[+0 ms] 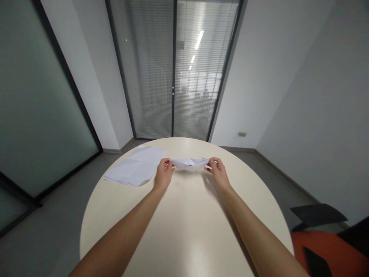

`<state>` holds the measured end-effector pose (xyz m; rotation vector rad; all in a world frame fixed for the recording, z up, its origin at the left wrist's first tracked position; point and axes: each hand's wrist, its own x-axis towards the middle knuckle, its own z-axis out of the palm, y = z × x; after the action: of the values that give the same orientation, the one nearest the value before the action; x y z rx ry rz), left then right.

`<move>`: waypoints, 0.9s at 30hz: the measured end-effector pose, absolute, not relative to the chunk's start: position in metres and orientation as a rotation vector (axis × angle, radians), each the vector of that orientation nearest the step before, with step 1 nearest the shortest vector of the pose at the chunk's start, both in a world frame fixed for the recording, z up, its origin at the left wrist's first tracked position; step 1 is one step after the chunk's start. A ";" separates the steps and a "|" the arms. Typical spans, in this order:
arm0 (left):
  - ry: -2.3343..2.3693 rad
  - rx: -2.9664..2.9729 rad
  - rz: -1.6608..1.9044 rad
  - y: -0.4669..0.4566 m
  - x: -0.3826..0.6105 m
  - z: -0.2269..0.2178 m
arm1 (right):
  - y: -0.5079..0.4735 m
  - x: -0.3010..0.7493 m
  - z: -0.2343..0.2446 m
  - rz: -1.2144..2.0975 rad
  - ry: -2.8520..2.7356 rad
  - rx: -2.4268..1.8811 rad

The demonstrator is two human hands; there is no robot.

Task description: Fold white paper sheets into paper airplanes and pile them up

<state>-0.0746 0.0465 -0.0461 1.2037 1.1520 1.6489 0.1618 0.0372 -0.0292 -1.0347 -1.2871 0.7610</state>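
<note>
A folded white paper boat (189, 163), long and narrow with pointed ends, is stretched between my hands just above the tabletop. My left hand (165, 172) pinches its left tip, thumb and fingers closed together. At the opposite tip, my right hand (218, 171) grips the paper in the same way. A small raised fold shows in the middle of the boat. Its shadow falls on the table right below it.
White paper sheets (138, 165) lie loosely stacked on the round cream table (184, 215), left of my left hand. An orange chair (325, 250) with black armrests stands at the lower right. Behind the table is a glass partition with blinds (152, 77).
</note>
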 end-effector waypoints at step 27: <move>1.011 1.592 1.570 0.028 -0.063 -0.045 | 0.003 0.148 -0.008 0.165 -2.193 -1.276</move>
<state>-0.0631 0.0282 -0.0454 1.5915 1.0109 1.5697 0.1484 0.0026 -0.0084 -1.2765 -2.1925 0.1651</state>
